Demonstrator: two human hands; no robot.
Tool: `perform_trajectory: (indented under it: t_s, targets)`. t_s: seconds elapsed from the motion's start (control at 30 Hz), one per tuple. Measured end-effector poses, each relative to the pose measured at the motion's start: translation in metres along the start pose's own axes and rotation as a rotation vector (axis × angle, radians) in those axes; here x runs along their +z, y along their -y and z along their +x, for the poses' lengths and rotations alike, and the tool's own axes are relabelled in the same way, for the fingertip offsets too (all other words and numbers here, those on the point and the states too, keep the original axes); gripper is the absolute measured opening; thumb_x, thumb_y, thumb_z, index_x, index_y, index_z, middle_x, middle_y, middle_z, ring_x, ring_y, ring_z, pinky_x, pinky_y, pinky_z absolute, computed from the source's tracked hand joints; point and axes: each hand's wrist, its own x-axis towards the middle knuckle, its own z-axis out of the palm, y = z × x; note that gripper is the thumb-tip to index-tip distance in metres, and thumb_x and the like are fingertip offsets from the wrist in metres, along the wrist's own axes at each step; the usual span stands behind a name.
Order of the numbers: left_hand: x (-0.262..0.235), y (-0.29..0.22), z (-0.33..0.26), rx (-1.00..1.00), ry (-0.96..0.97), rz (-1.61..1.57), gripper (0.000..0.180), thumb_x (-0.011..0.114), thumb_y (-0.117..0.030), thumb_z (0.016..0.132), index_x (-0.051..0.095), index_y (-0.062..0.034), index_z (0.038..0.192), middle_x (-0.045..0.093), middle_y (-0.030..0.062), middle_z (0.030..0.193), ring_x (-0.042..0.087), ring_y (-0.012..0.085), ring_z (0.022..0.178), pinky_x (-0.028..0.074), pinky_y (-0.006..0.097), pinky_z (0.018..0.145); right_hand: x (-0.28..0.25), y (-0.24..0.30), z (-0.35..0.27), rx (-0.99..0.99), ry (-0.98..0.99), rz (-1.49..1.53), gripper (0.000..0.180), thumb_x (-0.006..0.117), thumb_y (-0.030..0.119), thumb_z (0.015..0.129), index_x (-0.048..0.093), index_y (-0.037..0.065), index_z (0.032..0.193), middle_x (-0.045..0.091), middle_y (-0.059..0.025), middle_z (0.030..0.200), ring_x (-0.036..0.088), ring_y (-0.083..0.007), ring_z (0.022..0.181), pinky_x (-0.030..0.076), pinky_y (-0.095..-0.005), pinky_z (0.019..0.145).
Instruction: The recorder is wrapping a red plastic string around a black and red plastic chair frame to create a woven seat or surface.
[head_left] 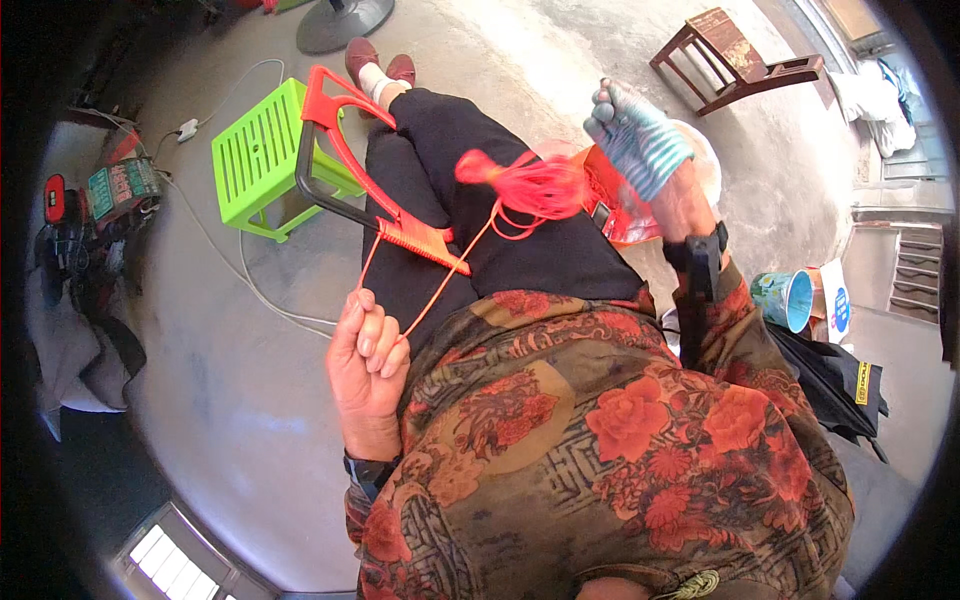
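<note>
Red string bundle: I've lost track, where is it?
In the head view, the red string bundle is above centre, over the trousers, right of the orange frame, left of the right hand.

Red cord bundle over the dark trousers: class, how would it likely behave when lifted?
The red cord bundle is probably floppy, since its strands fan out loosely. It is likely light for its size, being thin strands. Lifting it might tug the orange cord, which appears to run toward the left hand.
</note>
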Motion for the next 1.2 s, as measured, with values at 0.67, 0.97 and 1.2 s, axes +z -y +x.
perform_trajectory:
  t_s: [0.67, 0.97, 1.2]
  targets:
    - [0.004, 0.006, -0.008, 0.046, -0.072, 0.22, 0.014, 0.042, -0.016, 0.1, 0.047, -0.0038, 0.096, 0.037, -0.0016, 0.056, 0.033, 0.007, 0.045, 0.032, 0.022, 0.04, 0.097, -0.07, 0.0, -0.353, 0.412, -1.92, 0.042, 0.061, 0.039, 0.08, 0.068, 0.002, 0.098, 0.067, -0.0208, 0.091, 0.066, -0.032, 0.089, 0.051, -0.0402, 0.079]
    - [0.031, -0.014, -0.002, 0.155, 0.056, 0.394, 0.011, 0.048, -0.012, 0.095, 0.049, -0.0041, 0.103, 0.051, 0.0029, 0.079, 0.048, 0.0089, 0.064, 0.04, 0.021, 0.046, -0.002, 0.005, 0.082, -0.118, -0.169, -0.257, 0.032, 0.062, 0.02, 0.09, 0.057, -0.002, 0.113, 0.064, -0.0125, 0.104, 0.063, -0.0247, 0.091, 0.051, -0.0366, 0.087]
    - [0.034, -0.043, 0.053, 0.474, -0.104, 0.812, 0.051, 0.059, -0.004, 0.086, 0.044, -0.0056, 0.134, 0.055, 0.006, 0.121, 0.059, 0.0182, 0.102, 0.049, 0.023, 0.06, 0.076, -0.044, 0.069, -0.368, 0.233, -0.98, 0.04, 0.064, 0.016, 0.085, 0.057, 0.0, 0.121, 0.066, -0.0104, 0.104, 0.063, -0.021, 0.096, 0.048, -0.0311, 0.089]
